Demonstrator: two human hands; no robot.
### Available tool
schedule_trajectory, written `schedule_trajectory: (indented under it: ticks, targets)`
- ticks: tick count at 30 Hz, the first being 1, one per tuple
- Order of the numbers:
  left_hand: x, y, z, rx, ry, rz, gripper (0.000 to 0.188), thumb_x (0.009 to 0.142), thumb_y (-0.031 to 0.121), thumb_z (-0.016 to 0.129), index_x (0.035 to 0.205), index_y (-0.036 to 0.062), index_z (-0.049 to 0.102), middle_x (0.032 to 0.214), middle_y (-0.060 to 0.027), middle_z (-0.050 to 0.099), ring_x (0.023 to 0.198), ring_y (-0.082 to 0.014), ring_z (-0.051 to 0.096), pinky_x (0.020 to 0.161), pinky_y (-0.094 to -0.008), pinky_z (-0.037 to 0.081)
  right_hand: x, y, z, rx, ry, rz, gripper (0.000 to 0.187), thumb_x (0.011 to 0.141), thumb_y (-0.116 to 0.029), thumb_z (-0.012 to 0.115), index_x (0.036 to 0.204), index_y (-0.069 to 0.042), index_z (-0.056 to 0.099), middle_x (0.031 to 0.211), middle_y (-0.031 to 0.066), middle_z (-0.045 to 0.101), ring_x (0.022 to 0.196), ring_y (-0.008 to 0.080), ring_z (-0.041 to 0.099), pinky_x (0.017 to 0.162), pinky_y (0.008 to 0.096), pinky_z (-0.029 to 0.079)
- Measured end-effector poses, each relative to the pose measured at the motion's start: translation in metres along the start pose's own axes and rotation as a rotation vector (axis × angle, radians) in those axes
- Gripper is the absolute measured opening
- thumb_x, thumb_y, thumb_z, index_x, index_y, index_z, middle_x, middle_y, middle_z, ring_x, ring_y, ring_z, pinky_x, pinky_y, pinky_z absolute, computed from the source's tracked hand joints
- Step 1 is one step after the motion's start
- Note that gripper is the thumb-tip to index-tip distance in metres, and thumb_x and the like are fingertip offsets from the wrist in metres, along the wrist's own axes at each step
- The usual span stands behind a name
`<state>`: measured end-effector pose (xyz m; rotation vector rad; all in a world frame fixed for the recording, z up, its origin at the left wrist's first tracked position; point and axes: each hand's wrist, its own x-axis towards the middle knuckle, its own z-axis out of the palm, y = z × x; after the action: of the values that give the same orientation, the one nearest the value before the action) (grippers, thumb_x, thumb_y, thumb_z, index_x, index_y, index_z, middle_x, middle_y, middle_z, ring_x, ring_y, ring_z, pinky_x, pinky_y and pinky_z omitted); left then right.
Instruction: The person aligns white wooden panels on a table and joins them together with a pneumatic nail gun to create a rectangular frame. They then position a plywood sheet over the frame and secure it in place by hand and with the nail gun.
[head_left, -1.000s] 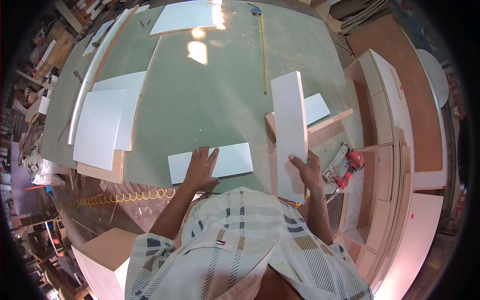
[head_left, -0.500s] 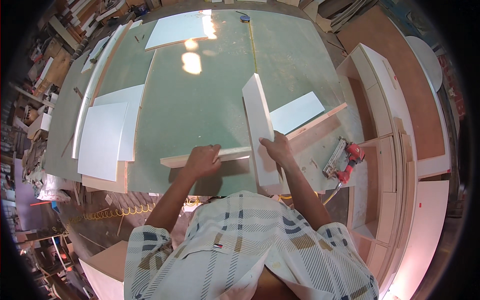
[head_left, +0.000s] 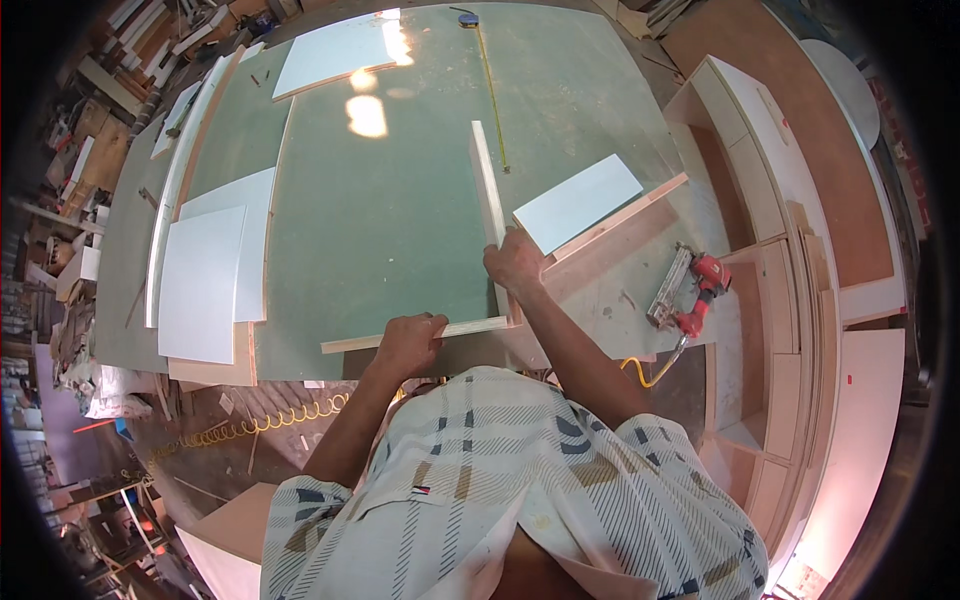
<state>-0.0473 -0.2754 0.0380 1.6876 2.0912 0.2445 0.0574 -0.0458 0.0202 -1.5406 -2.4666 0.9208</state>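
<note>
My left hand (head_left: pixel 411 343) is closed around a narrow pale board (head_left: pixel 475 327) that stands on its edge along the near side of the green worktable (head_left: pixel 380 220). With my right hand (head_left: pixel 515 262) I grip a second pale board (head_left: pixel 484 180), also on edge and pointing away from me. The near end of this second board comes close to the right end of the first, forming a corner; whether they touch is hard to tell. Right of my right hand lie a white panel (head_left: pixel 580 203) and a wooden strip (head_left: pixel 625 218).
A red nail gun (head_left: pixel 708 285) with a yellow hose (head_left: pixel 655 375) lies at the right. A tape measure (head_left: pixel 468 19) is extended across the far side. White panels (head_left: pixel 200 285) are stacked at left, and a cabinet frame (head_left: pixel 775 220) stands at right.
The right-hand board has turned from showing its broad white face to standing on edge, its near end by the other board. My left hand and its board have shifted slightly nearer me.
</note>
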Motion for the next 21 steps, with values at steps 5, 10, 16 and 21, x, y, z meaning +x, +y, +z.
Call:
schedule_trajectory:
  ticks: [5, 10, 16, 21]
  targets:
    - [-0.004, 0.008, 0.004, -0.015, 0.059, -0.055, 0.023, 0.087, 0.024, 0.074, 0.104, 0.0098, 0.069, 0.092, -0.0122, 0.071, 0.088, -0.0351, 0.071, 0.077, -0.0478, 0.055, -0.014, -0.010, -0.013, 0.045, -0.120, 0.047, 0.057, 0.091, -0.041, 0.065, 0.127, 0.004, 0.065, 0.132, 0.0229, 0.062, 0.121, 0.0384, 0.064, 0.103, 0.0516, 0.049]
    - [-0.003, 0.012, 0.009, -0.018, 0.092, -0.044, 0.027, 0.089, 0.030, 0.074, 0.106, 0.0095, 0.069, 0.094, -0.0122, 0.071, 0.088, -0.0355, 0.070, 0.076, -0.0478, 0.055, -0.035, 0.031, -0.019, 0.366, -0.214, -0.001, 0.070, 0.093, -0.049, 0.064, 0.139, 0.003, 0.060, 0.139, 0.0223, 0.062, 0.126, 0.0343, 0.063, 0.104, 0.0452, 0.050]
    - [0.012, 0.028, 0.013, -0.054, 0.102, 0.012, 0.032, 0.093, 0.038, 0.072, 0.107, 0.0095, 0.069, 0.095, -0.0123, 0.071, 0.085, -0.0371, 0.070, 0.074, -0.0485, 0.054, -0.089, 0.135, 0.005, 0.849, -0.518, -0.217, 0.064, 0.089, -0.022, 0.068, 0.148, -0.001, 0.055, 0.145, 0.0150, 0.061, 0.126, 0.0249, 0.063, 0.103, 0.0372, 0.051]
    - [0.015, 0.026, 0.010, -0.044, 0.070, 0.058, 0.033, 0.094, 0.040, 0.071, 0.108, 0.0101, 0.068, 0.094, -0.0131, 0.070, 0.084, -0.0380, 0.069, 0.073, -0.0491, 0.054, -0.116, 0.116, 0.007, 0.444, -0.309, -0.348, 0.055, 0.086, -0.007, 0.072, 0.140, -0.006, 0.060, 0.120, 0.0131, 0.067, 0.108, 0.0298, 0.069, 0.090, 0.0395, 0.055]
